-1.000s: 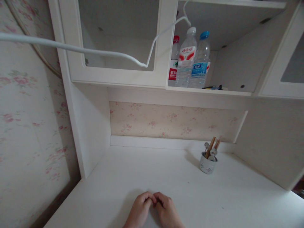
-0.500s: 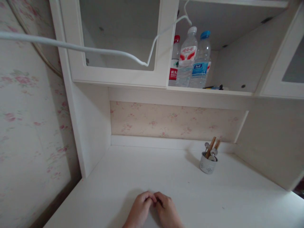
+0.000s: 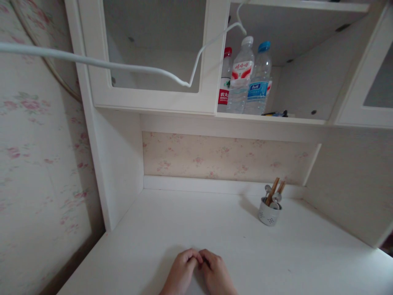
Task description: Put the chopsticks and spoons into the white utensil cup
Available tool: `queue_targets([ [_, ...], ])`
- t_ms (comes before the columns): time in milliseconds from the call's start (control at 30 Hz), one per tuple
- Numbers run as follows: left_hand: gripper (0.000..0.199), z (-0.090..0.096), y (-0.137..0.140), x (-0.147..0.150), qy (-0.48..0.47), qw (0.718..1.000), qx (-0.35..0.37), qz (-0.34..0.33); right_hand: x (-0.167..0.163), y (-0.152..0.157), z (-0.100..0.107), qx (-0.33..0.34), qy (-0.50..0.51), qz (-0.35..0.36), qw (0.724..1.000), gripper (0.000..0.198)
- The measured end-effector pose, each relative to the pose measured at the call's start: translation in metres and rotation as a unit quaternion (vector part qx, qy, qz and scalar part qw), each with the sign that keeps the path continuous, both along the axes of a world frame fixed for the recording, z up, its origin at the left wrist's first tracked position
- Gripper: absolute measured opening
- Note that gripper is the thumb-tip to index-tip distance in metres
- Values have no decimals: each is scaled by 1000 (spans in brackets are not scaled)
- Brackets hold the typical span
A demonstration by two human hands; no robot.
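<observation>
My left hand [image 3: 182,268] and my right hand [image 3: 215,270] rest together on the white desk [image 3: 184,217], near the front edge of the view. Their curled fingers meet at the tips, and nothing shows between them. The palms and inner fingers are turned down out of sight. Further back on the right, apart from both hands, stands a small light-grey holder [image 3: 267,217] with holes in its side. Wooden chopsticks [image 3: 272,191] and several metal spoons [image 3: 276,198] lean upright in it.
Above the desk, an open cabinet shelf [image 3: 303,120] holds bottles with red, white [image 3: 242,78] and blue caps [image 3: 259,82]. A glass-fronted cabinet door [image 3: 153,98] is to their left. A white cable [image 3: 123,65] crosses the upper view. Floral wallpaper [image 3: 30,164] covers the left wall.
</observation>
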State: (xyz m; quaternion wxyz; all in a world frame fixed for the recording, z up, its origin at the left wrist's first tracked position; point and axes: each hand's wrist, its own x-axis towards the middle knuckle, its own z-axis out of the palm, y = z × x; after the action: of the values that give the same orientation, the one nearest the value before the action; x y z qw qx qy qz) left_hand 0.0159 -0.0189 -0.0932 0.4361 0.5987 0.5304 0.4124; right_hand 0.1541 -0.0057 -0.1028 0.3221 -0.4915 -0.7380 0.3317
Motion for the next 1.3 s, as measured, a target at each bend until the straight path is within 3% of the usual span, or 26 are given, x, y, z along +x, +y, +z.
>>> queue_targets([
  [833,25,0,0,-1,-2,1000,9,-8,0,4,-9,11,-4,-2,1000,25],
  [1300,26,-4,1,0,-17,1000,11,-9,0,-2,-4,8,13,-4,1000,25],
])
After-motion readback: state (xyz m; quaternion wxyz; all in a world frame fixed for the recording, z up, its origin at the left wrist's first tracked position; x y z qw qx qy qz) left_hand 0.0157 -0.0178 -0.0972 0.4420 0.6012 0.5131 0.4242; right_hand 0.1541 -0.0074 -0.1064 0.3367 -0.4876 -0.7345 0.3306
